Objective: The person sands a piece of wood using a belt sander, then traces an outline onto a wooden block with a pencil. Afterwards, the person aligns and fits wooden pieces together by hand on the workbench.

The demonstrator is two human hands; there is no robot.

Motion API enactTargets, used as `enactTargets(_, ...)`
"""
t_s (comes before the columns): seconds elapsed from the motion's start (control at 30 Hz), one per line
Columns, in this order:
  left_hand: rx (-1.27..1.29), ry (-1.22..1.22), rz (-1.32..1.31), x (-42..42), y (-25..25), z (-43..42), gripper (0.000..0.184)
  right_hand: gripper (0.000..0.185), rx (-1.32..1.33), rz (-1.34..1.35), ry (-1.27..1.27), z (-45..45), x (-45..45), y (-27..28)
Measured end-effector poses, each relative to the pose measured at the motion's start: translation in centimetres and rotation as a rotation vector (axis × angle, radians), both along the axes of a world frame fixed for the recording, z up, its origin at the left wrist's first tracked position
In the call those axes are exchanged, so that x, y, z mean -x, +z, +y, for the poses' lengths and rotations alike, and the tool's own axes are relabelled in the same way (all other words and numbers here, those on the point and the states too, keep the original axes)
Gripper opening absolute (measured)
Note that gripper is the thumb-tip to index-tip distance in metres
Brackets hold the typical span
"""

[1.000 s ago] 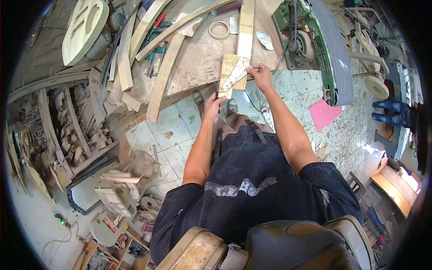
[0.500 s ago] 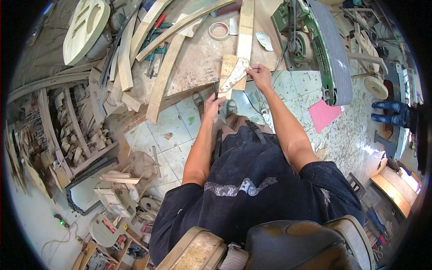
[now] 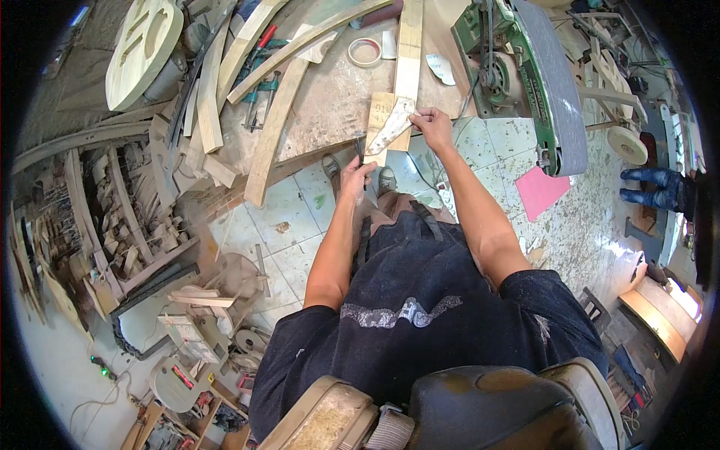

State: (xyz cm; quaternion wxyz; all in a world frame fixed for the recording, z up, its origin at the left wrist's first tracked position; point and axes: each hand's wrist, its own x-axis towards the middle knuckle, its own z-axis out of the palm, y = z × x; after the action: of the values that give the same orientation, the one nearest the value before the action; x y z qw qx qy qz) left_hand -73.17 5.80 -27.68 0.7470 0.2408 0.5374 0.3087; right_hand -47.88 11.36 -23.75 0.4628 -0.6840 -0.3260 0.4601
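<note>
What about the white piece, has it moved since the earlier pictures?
No, no visible shift: against the green sander, the white piece lies where it did.

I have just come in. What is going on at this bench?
A person is at the bench. The right hand pinches the wide end of a pale, spotted, tapering piece, which lies over a small wooden board with writing on it. The left hand, near the narrow end, holds a thin dark item, too small to identify. A roll of tape and wooden strips lie farther along the bench.
</note>
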Motion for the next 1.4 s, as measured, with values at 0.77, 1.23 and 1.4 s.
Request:
enactTargets(0.77,-0.124,-0.056,0.181,-0.1,0.6,0.2,0.035,0.023,0.022,-0.103,0.009,0.0,-0.1,-0.5)
enactTargets(1.23,-0.124,-0.051,0.223,-0.3,1.6,0.3,0.032,0.023,0.008,-0.092,0.013,-0.1,-0.1,-0.5)
enactTargets(1.4,-0.123,-0.075,0.209,-0.1,0.9,0.2,0.033,0.023,0.008,-0.081,0.013,-0.1,-0.2,-0.7)
